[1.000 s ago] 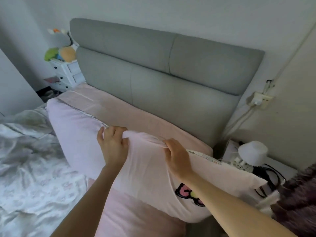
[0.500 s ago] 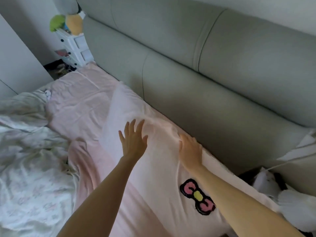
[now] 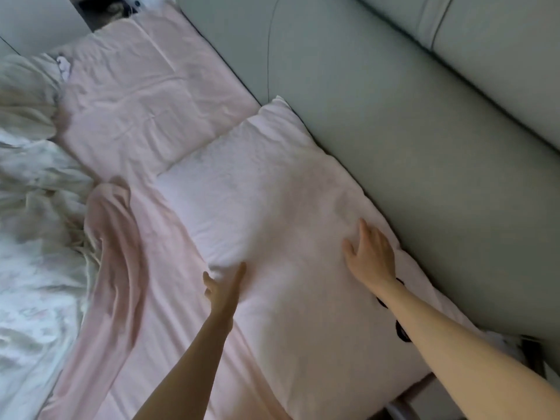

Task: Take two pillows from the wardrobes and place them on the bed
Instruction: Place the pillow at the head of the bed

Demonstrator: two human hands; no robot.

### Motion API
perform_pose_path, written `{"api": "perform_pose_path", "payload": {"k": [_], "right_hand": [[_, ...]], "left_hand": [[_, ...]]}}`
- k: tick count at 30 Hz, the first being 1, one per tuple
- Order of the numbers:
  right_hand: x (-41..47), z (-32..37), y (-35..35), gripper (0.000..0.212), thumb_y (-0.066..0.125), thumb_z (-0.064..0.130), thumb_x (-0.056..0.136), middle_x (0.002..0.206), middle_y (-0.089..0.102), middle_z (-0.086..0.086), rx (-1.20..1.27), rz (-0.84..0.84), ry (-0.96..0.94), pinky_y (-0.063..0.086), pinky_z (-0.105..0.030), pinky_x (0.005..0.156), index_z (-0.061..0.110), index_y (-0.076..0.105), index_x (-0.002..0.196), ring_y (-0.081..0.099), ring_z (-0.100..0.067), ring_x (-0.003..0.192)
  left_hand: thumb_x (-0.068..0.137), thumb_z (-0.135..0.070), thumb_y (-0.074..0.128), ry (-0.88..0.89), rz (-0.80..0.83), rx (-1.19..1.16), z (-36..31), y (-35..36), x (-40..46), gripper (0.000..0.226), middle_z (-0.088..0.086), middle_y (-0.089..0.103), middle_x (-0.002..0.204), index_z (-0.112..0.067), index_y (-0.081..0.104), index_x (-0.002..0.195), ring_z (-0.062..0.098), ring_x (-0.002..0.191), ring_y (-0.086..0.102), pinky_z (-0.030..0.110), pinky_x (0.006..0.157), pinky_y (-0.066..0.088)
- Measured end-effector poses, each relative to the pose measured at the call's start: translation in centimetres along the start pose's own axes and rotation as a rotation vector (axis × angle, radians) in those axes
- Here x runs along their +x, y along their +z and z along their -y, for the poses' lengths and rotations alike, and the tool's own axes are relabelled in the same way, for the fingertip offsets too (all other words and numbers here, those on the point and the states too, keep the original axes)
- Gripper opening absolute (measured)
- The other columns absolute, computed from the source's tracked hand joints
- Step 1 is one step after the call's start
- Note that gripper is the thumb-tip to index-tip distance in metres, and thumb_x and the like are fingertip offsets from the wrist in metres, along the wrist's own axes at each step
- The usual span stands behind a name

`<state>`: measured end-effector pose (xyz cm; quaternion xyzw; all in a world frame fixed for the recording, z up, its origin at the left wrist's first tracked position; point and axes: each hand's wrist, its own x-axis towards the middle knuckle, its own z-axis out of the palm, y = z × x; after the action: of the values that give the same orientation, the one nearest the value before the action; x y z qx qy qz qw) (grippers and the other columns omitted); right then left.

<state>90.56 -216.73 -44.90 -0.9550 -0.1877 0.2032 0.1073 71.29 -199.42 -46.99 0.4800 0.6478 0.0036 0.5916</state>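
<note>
A pale pink pillow (image 3: 272, 222) lies flat on the bed (image 3: 169, 268), its long side against the grey headboard (image 3: 394, 122). My right hand (image 3: 371, 256) rests flat on the pillow's far edge near the headboard, fingers straight. My left hand (image 3: 224, 291) touches the pillow's near edge with straight fingers, edge-on to the camera. My right forearm covers most of a dark printed patch on the pillow. A second pink pillow (image 3: 145, 95) lies flat to the left, further along the headboard.
A crumpled white patterned duvet (image 3: 33, 237) fills the left side of the bed, with a pink fold (image 3: 112, 253) beside it. A white wardrobe panel (image 3: 39, 19) stands at the top left. The bed's edge and a dark gap show at the bottom right (image 3: 527, 353).
Both hands held the pillow upright a second ago; it now lies flat by the headboard. My hands have let go and slid back along it, and the view has dropped closer to the bed.
</note>
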Motion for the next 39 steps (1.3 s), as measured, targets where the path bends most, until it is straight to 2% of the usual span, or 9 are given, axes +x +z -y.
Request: {"api": "perform_pose_path", "payload": {"k": [5,9,14,17,20,23,28,34,39], "right_hand": [[4.3,-0.8,1.2,0.077,0.04,0.055,0.088,0.145,0.032,-0.021,0.097,0.105,0.144,0.032,-0.045,0.105,0.008,0.012,0.143,0.033,-0.035,0.13],[5.8,0.4,2.4,0.039,0.042,0.029,0.094,0.117,0.057,-0.026,0.194,-0.053,0.158,0.045,-0.043,0.084,-0.004,0.046,0.114,0.054,-0.038,0.103],[4.4,2.4,1.2,0.01,0.037,0.01,0.095,0.089,0.057,-0.022,0.407,-0.237,0.036,0.042,-0.043,0.073,0.009,0.038,0.085,0.053,-0.035,0.085],[4.0,3.5,-0.5,0.015,0.037,0.011,0.096,0.08,0.048,-0.012,0.481,-0.299,-0.08,0.037,-0.037,0.066,0.012,0.035,0.081,0.046,-0.026,0.075],[4.6,5.1,-1.6,0.013,0.037,0.014,0.096,0.085,0.052,-0.012,0.528,-0.303,-0.156,0.04,-0.038,0.07,0.012,0.041,0.085,0.047,-0.025,0.08],[6.5,5.7,-1.8,0.022,0.036,0.016,0.097,0.11,0.057,-0.019,0.444,-0.189,-0.197,0.043,-0.045,0.088,0.005,0.049,0.111,0.05,-0.032,0.102],[7.0,2.1,-0.5,0.055,0.039,0.039,0.094,0.147,0.031,-0.015,0.188,0.089,-0.067,0.031,-0.05,0.107,0.017,0.023,0.142,0.031,-0.033,0.132],[3.2,-3.2,0.9,0.073,0.038,0.059,0.086,0.14,0.038,-0.021,-0.011,0.112,0.13,0.036,-0.049,0.1,0.018,0.017,0.142,0.04,-0.038,0.123],[2.7,-2.5,-0.2,0.028,0.042,0.026,0.093,0.095,0.063,-0.021,0.101,0.029,0.106,0.041,-0.035,0.066,0.001,0.055,0.093,0.053,-0.03,0.076]], "left_hand": [[0.074,-0.04,0.072,-0.038,-0.02,-0.191,1.7,1.7,2.9,0.088,0.007,0.04,0.136,-0.017,0.018,0.14,0.023,0.113,0.048,0.037,0.096,0.042],[0.076,-0.037,0.07,-0.042,-0.064,-0.244,1.4,2.5,3.5,0.07,0.006,0.049,0.117,-0.013,0.028,0.127,0.024,0.103,0.053,0.039,0.09,0.046],[0.088,-0.022,0.059,0.216,-0.187,-0.32,1.4,2.7,0.9,0.038,-0.003,0.052,0.109,-0.019,0.034,0.116,0.019,0.105,0.052,0.029,0.086,0.04],[0.089,-0.022,0.057,0.288,-0.235,-0.348,0.6,1.7,0.5,0.047,0.002,0.051,0.12,-0.009,0.033,0.127,0.016,0.108,0.051,0.026,0.089,0.038],[0.088,-0.028,0.058,0.289,-0.28,-0.362,-0.7,0.6,1.4,0.039,-0.002,0.053,0.111,-0.011,0.036,0.117,0.017,0.106,0.052,0.027,0.087,0.04],[0.081,-0.041,0.063,0.116,-0.293,-0.318,-2.0,-0.4,3.2,0.058,0.004,0.049,0.114,-0.009,0.033,0.119,0.025,0.109,0.051,0.036,0.089,0.044],[0.073,-0.057,0.064,-0.043,-0.24,-0.125,-0.2,-0.5,3.7,0.09,0.013,0.015,0.149,-0.036,0.01,0.141,0.036,0.133,0.027,0.05,0.106,0.03],[0.073,-0.055,0.064,0.001,-0.029,-0.214,5.4,1.8,0.5,0.101,0.0,0.004,0.156,-0.037,-0.007,0.143,0.023,0.14,0.017,0.047,0.114,0.021],[0.066,-0.055,0.071,0.134,-0.002,-0.232,4.8,1.1,-1.1,0.101,0.0,0.029,0.149,-0.033,0.01,0.144,0.019,0.133,0.034,0.044,0.11,0.031]]}}
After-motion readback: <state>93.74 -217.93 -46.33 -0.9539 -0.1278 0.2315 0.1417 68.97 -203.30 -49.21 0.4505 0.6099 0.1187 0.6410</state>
